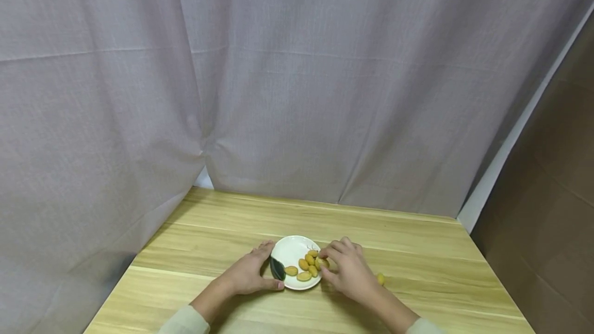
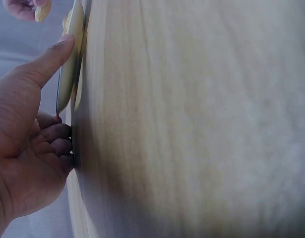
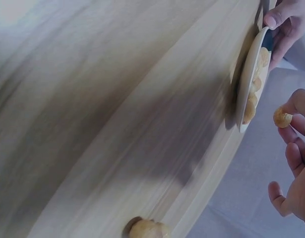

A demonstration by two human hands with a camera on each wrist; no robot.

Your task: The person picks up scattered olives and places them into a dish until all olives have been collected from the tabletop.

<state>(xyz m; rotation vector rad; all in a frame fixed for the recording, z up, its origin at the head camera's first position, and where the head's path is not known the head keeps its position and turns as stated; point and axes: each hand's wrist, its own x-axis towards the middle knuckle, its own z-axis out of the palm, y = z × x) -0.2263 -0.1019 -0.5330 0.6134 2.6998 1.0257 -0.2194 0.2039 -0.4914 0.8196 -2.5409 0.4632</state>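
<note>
A small white plate [image 1: 291,250] with a dark green leaf-shaped patch at its left edge sits on the table. My left hand [image 1: 249,272] holds the plate's left rim, its thumb at the near side and its fingers round the far side. Several small yellow-brown oval pieces [image 1: 303,276] lie on the plate, mostly in its right half. Above the plate's right edge, my right hand [image 1: 350,269] pinches another such oval piece [image 3: 282,118] between thumb and fingertips. The right wrist view shows it held clear of the plate.
One more yellow oval piece [image 1: 380,279] lies on the wood-grain table [image 1: 427,251], right beside my right wrist. Grey curtain [image 1: 297,117] hangs behind the table and along its left. A brown panel [image 1: 547,179] stands at the right.
</note>
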